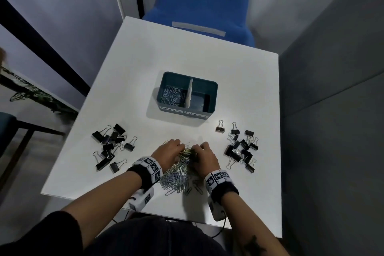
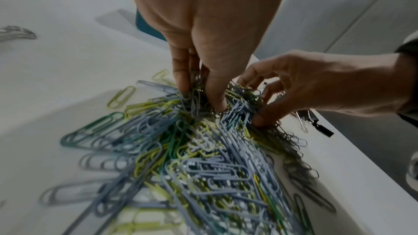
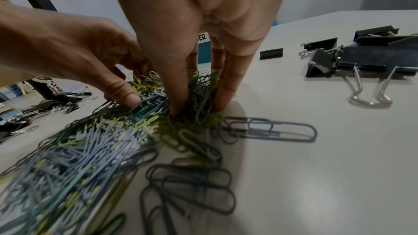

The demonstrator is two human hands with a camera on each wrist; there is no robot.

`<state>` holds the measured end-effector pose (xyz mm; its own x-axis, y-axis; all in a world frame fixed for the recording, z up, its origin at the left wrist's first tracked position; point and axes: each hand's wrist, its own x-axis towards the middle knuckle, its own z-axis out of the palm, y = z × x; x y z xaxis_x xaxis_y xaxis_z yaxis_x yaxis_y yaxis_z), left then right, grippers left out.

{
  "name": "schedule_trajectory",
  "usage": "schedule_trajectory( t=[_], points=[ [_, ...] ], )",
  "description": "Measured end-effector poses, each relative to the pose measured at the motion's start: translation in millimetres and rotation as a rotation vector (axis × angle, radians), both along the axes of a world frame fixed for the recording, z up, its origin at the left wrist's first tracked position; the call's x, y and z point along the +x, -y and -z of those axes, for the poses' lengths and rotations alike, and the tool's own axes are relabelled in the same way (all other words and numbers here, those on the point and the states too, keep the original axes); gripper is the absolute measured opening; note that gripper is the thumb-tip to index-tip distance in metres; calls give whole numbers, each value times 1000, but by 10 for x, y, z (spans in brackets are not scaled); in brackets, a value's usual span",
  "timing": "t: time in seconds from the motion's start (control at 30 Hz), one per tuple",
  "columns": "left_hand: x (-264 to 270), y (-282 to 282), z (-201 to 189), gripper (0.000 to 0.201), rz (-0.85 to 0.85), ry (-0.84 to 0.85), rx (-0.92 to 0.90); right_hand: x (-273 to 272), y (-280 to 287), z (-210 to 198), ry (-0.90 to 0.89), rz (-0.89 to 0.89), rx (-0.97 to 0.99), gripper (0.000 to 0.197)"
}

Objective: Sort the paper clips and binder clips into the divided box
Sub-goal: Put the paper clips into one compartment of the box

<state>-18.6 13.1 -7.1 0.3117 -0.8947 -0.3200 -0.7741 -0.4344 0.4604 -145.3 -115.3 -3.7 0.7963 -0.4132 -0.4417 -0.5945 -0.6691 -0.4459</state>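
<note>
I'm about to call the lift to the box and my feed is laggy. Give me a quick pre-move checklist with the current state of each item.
1. Left hand gripping a bunch from the paper clip pile: ok, fingers dug in.
2. Right hand gripping the same bunch: ok.
3. Bunch free of the pile: not ok, the clips look tangled and some may trail.
4. Paper clip compartment has room: ok, a shallow layer only.
5. Path to the divided box free: ok, bare table between.
6. Binder clips mixed into the grasp: cannot tell.

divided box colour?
Dark teal divided box, white divider; clearest in the head view.
</note>
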Motion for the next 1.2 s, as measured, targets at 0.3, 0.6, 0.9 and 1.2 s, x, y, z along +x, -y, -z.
schedule_trajectory(
  t=[0.3, 0.6, 0.9, 1.2],
  points=[
    [194, -72, -195, 12, -254, -161, -154, 16, 197, -109, 50, 50, -11, 20],
    [665, 92, -909, 17, -386, -197, -424, -13, 266, -425, 143, 22, -24, 18],
    [1367, 654, -1097, 34, -429, -47, -351, 200, 354, -950, 235, -20, -59, 16],
    [850, -162, -478, 17, -472, -25, -104, 919, 589, -1978, 491, -54, -90, 18]
  ],
)
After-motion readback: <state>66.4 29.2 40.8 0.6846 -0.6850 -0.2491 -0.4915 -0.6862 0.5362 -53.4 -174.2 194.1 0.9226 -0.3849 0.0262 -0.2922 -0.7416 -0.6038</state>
